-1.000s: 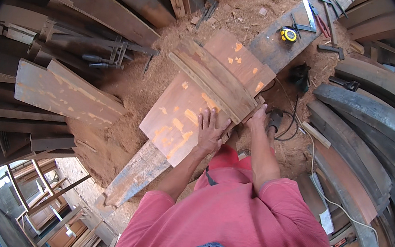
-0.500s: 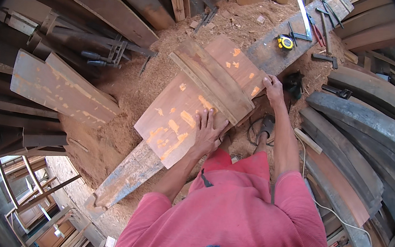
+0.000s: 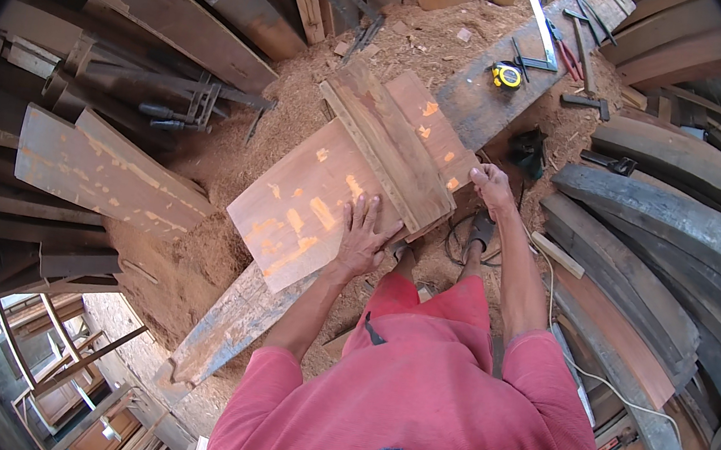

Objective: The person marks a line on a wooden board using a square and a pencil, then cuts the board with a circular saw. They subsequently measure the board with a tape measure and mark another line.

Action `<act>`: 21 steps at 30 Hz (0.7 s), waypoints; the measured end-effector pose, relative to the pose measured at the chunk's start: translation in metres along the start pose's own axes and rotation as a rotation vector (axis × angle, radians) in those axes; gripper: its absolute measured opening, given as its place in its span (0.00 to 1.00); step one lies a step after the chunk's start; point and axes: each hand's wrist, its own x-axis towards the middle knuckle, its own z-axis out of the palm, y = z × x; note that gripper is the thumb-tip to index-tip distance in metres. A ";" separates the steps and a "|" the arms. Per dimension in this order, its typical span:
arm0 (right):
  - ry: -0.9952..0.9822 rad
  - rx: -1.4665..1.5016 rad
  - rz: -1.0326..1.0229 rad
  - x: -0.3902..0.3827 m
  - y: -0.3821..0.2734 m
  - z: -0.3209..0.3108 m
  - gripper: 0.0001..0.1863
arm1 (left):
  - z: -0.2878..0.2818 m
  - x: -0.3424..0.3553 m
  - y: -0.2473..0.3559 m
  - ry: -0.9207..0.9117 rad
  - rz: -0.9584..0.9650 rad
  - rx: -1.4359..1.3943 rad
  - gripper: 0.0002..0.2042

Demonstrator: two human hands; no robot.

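1. Left hand [image 3: 363, 236]: flat, fingers spread, palm down on the near edge of the broad reddish board [image 3: 309, 205]. It presses on the board and grips nothing.
2. Right hand [image 3: 491, 185]: fingers curled around the right-hand end of the stack of narrower planks [image 3: 393, 144]. How firmly it grips cannot be told.
3. Reddish board: lies tilted across a long grey plank [image 3: 231, 326]. Pale orange patches mark its face. The plank stack lies across its far end, touching it.
4. Grey plank: runs from lower left up under the board, resting on sawdust [image 3: 215, 162].
5. Behind the stack: a grey bench plank [image 3: 483, 105] carrying a yellow tape measure [image 3: 507, 76] and a metal square [image 3: 542, 31].
6. Just beside the right hand, below it: a dark power tool [image 3: 527, 151], with a cable coiled near the person's feet.
7. Surroundings: curved dark timbers [image 3: 647, 233] stacked on the right; a loose weathered board [image 3: 102, 171] and metal clamps [image 3: 186, 109] on the left.
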 end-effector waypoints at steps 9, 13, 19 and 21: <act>-0.044 0.412 0.021 -0.008 0.004 0.008 0.13 | -0.009 0.031 0.011 -0.052 0.025 -0.021 0.45; -0.010 0.478 0.067 -0.012 0.009 0.010 0.13 | -0.003 0.035 0.012 -0.037 0.027 -0.009 0.45; 0.006 0.437 0.010 -0.007 0.018 0.008 0.13 | 0.003 0.039 0.014 0.001 0.044 -0.018 0.43; 0.005 0.389 -0.007 -0.005 0.021 0.007 0.13 | 0.003 0.042 0.015 -0.005 0.040 -0.024 0.43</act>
